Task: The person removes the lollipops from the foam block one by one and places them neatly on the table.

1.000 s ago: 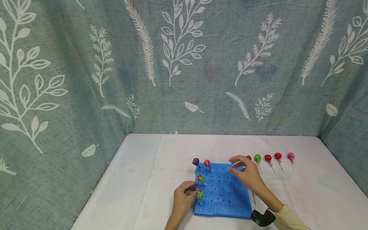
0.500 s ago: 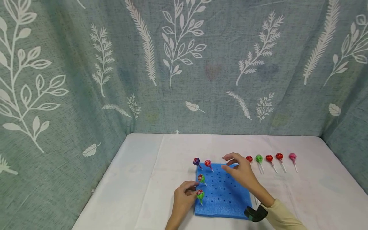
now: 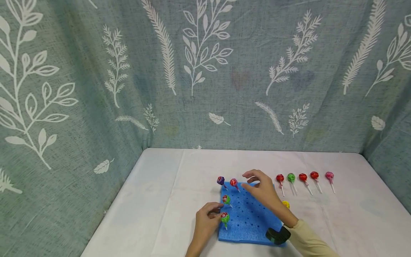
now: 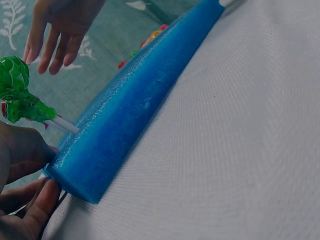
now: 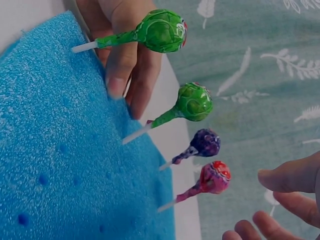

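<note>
Leafy curtain (image 3: 240,85), white tablecloth (image 3: 173,189), apparently.

White table (image 3: 173,203), blue board (image 3: 242,233), loose lollipops (image 3: 303,177)

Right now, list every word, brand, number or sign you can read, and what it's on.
None can be read.
Red-pink lollipop: wrapper print too blurred to read.
Purple lollipop: wrapper marks too blurred to read.
Planted green lollipops: print too small to read.
Loose lollipops: too small to read.
Board: no writing shows.
Curtain: leaf prints, no letters.
</note>
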The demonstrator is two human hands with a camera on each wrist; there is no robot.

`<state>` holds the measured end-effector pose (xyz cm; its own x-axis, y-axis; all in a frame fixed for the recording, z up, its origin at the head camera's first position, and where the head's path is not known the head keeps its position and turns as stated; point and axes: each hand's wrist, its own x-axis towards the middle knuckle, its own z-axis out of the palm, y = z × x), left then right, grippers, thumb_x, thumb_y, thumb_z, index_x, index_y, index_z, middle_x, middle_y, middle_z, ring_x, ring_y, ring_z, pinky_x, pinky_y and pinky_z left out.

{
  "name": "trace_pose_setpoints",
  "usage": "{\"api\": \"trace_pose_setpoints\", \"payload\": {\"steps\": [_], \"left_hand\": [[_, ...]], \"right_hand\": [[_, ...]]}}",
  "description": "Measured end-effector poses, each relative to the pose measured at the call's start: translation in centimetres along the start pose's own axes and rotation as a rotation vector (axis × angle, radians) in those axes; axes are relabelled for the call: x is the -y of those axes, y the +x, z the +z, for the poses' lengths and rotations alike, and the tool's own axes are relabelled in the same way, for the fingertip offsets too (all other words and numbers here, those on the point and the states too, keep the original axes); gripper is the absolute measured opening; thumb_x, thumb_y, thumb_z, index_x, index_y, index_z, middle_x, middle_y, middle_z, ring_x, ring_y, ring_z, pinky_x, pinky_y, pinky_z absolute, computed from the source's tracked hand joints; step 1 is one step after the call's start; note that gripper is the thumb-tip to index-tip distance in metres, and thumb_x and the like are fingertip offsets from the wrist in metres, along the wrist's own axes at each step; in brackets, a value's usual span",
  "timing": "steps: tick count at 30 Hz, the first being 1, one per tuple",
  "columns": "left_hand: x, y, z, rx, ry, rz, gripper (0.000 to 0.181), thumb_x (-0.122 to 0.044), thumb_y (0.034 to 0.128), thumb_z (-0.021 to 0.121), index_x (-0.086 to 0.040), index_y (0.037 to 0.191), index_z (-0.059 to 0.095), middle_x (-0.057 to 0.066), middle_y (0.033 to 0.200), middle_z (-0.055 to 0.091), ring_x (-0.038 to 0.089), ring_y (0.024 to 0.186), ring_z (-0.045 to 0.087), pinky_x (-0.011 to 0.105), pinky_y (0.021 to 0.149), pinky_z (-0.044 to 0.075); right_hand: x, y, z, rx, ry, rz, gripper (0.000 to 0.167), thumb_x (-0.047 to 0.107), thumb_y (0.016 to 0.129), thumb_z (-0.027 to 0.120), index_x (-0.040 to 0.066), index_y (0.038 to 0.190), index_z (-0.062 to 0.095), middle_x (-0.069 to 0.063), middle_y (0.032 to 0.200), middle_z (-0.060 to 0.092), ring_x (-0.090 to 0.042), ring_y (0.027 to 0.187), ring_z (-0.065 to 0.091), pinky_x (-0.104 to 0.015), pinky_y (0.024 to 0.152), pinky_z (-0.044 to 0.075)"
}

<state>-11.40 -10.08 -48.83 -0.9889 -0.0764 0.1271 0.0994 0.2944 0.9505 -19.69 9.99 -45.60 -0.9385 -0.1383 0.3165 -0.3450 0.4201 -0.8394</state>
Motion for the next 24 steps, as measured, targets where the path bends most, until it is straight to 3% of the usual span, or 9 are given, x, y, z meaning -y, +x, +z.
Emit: {"api": "trace_pose_setpoints", "payload": {"steps": [11, 24], "left_hand": [[0.0, 0.1, 0.1, -0.008, 0.001, -0.003, 0.026, 0.009, 0.0736, 0.069, 0.005, 0.099, 0.069, 0.016, 0.100, 0.066, 0.034, 0.090, 0.062, 0.028, 0.072, 0.054], [0.2, 0.1, 0.0, -0.006, 0.006, -0.001, 0.026, 0.008, 0.0740, 0.069, 0.004, 0.099, 0.070, 0.015, 0.101, 0.066, 0.034, 0.090, 0.062, 0.026, 0.072, 0.054]], "right_hand": [[0.1, 0.6, 1.4, 0.037, 0.025, 0.013, 0.026, 0.007, 0.078, 0.075, 0.013, 0.102, 0.066, -0.013, 0.105, 0.062, -0.025, 0.091, 0.060, -0.033, 0.073, 0.052], [-0.1, 0.9, 3.3, 0.038, 0.028, 0.025, 0.028, 0.005, 0.077, 0.076, 0.009, 0.103, 0.066, -0.007, 0.102, 0.061, -0.025, 0.091, 0.059, -0.034, 0.072, 0.052]]}}
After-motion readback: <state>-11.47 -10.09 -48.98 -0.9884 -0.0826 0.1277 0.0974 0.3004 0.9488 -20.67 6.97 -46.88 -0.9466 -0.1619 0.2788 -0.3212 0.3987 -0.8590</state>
